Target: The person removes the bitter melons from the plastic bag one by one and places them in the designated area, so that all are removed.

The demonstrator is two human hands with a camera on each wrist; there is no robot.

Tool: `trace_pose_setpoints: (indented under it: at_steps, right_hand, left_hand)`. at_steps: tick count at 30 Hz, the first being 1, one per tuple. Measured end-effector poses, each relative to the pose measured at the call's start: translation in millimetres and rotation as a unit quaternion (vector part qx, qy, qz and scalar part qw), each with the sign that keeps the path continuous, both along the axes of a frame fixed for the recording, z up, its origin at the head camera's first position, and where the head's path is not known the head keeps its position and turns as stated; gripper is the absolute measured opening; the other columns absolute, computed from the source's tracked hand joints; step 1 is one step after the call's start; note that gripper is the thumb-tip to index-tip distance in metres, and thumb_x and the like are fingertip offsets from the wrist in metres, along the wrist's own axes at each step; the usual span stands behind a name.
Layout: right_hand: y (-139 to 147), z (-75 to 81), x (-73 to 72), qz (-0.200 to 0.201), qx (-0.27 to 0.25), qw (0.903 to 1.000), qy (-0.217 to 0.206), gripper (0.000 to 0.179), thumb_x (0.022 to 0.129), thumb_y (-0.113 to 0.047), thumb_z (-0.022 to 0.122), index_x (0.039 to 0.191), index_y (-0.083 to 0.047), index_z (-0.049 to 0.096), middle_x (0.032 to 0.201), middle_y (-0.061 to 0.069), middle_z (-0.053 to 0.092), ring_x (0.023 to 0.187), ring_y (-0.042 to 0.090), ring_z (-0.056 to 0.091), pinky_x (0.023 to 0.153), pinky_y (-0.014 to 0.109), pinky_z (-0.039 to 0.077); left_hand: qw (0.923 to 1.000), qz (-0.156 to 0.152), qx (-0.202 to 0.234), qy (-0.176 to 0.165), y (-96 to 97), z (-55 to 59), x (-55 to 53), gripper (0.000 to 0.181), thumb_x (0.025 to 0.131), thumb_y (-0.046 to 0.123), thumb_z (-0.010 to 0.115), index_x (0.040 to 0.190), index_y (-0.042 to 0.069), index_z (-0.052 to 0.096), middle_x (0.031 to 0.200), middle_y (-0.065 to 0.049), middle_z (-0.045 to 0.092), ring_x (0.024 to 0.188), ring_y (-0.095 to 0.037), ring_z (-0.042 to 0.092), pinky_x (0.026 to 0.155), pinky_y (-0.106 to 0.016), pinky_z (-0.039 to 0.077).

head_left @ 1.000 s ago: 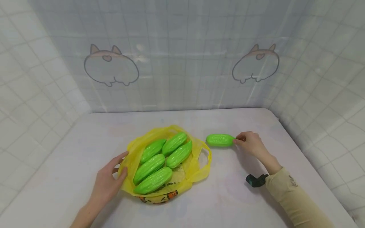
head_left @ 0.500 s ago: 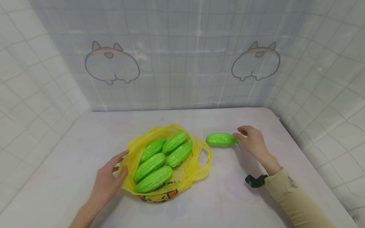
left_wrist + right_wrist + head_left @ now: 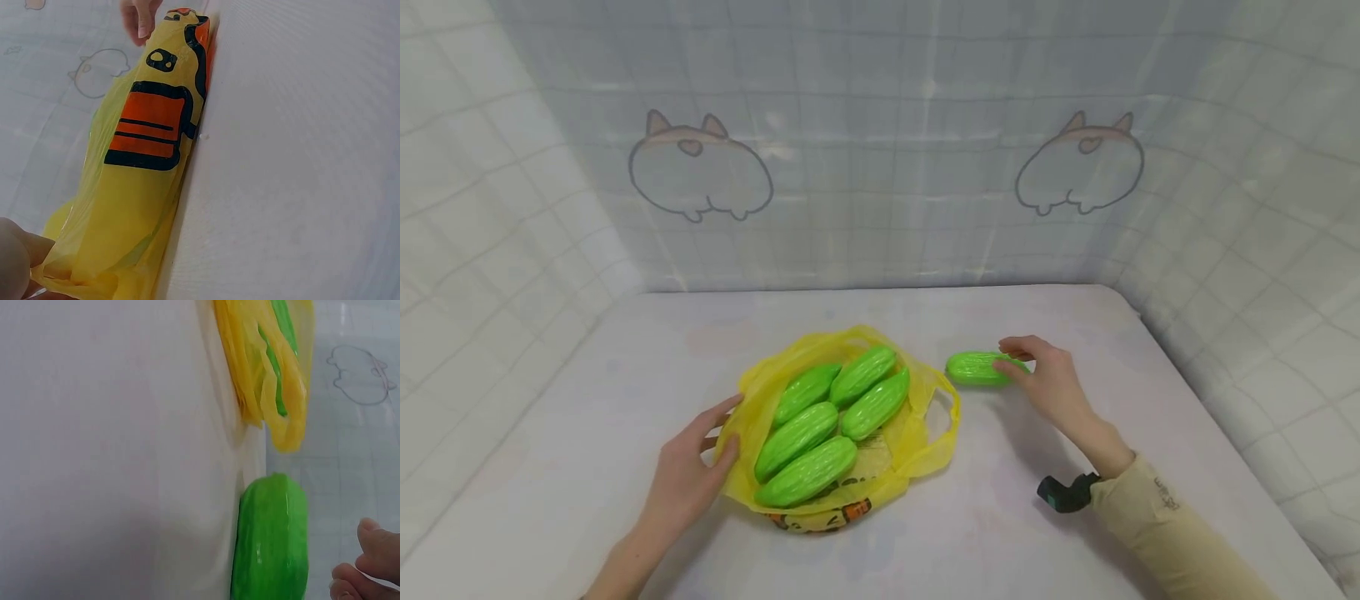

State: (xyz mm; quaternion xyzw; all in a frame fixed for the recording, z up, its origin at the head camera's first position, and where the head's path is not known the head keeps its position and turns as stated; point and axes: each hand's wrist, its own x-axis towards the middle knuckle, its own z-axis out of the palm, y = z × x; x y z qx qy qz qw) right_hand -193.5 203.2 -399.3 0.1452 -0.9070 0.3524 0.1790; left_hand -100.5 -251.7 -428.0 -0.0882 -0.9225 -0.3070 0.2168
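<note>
My left hand [image 3: 688, 467] holds the left rim of a yellow plastic bag [image 3: 925, 437]; in the left wrist view its fingers [image 3: 15, 259] pinch the thin film. Inside the open-mouthed bag lie several shiny green cucumbers [image 3: 808, 471]. Right of the bag, one more cucumber [image 3: 973, 368] lies sideways on the table. Over its right end hovers my right hand [image 3: 1048, 379], thumb and fingers loosely bent and apart. From the right wrist, that cucumber [image 3: 272, 540] shows beside the fingers [image 3: 375, 540] with a gap between.
A white tabletop [image 3: 985, 517] spreads beneath everything. Tiled-pattern sheeting [image 3: 880, 167] with animal drawings closes off the back and both sides. A small black device [image 3: 1066, 493] sits at my right wrist. One handle loop [image 3: 953, 408] of the bag points toward the loose cucumber.
My right hand let go of the loose cucumber's right tip, lifted slightly, then shifted left over its right end. My left hand and the bag stay put.
</note>
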Motion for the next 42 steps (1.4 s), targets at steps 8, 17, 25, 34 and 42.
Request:
trace_pose_setpoints:
  at_steps: [8, 17, 25, 34, 42]
  right_hand:
    - [-22, -1.5, 10.2, 0.039, -0.024, 0.9989, -0.01, 0.03, 0.084, -0.008, 0.079, 0.111, 0.0, 0.071, 0.105, 0.013, 0.074, 0.096, 0.03, 0.069, 0.086, 0.047, 0.059]
    - [-50, 2.9, 10.3, 0.092, -0.019, 0.995, -0.034, 0.032, 0.086, -0.013, 0.078, 0.114, -0.001, 0.071, 0.108, 0.011, 0.074, 0.096, 0.027, 0.069, 0.085, 0.044, 0.059]
    - [-65, 2.8, 5.9, 0.099, -0.008, 0.9918, -0.08, 0.036, 0.089, -0.021, 0.075, 0.119, 0.0, 0.069, 0.112, 0.013, 0.073, 0.099, 0.03, 0.069, 0.088, 0.047, 0.059]
    - [-83, 2.3, -0.6, 0.126, -0.012, 0.9847, -0.12, 0.037, 0.091, -0.021, 0.074, 0.12, 0.0, 0.068, 0.114, 0.013, 0.072, 0.101, 0.029, 0.067, 0.091, 0.046, 0.058]
    - [-96, -3.2, -9.6, 0.134, 0.014, 0.9804, -0.144, 0.037, 0.092, -0.024, 0.072, 0.12, 0.001, 0.069, 0.108, 0.01, 0.073, 0.096, 0.024, 0.067, 0.087, 0.04, 0.058]
  left_hand:
    - [0.9999, -0.014, -0.003, 0.004, 2.7, 0.9, -1.7, 0.052, 0.087, -0.006, 0.067, 0.136, 0.008, 0.059, 0.124, -0.014, 0.067, 0.102, -0.03, 0.067, 0.076, -0.045, 0.062]
    - [0.9999, -0.011, -0.004, 0.011, -1.1, -0.5, -1.6, 0.053, 0.086, -0.007, 0.066, 0.136, 0.009, 0.059, 0.126, -0.014, 0.066, 0.103, -0.028, 0.065, 0.076, -0.044, 0.063]
    - [0.9997, -0.017, 0.011, 0.014, 1.3, 0.3, 0.5, 0.055, 0.086, -0.009, 0.067, 0.136, 0.011, 0.06, 0.124, -0.014, 0.067, 0.102, -0.031, 0.067, 0.076, -0.044, 0.063]
    - [0.9997, -0.015, 0.007, 0.018, -0.2, -1.1, 0.2, 0.056, 0.085, -0.01, 0.067, 0.136, 0.01, 0.06, 0.126, -0.015, 0.067, 0.103, -0.031, 0.066, 0.076, -0.046, 0.062]
    - [0.9993, -0.018, 0.005, 0.033, 0.4, -3.4, -2.2, 0.055, 0.083, -0.011, 0.068, 0.134, 0.009, 0.062, 0.12, -0.013, 0.069, 0.1, -0.028, 0.067, 0.073, -0.038, 0.064]
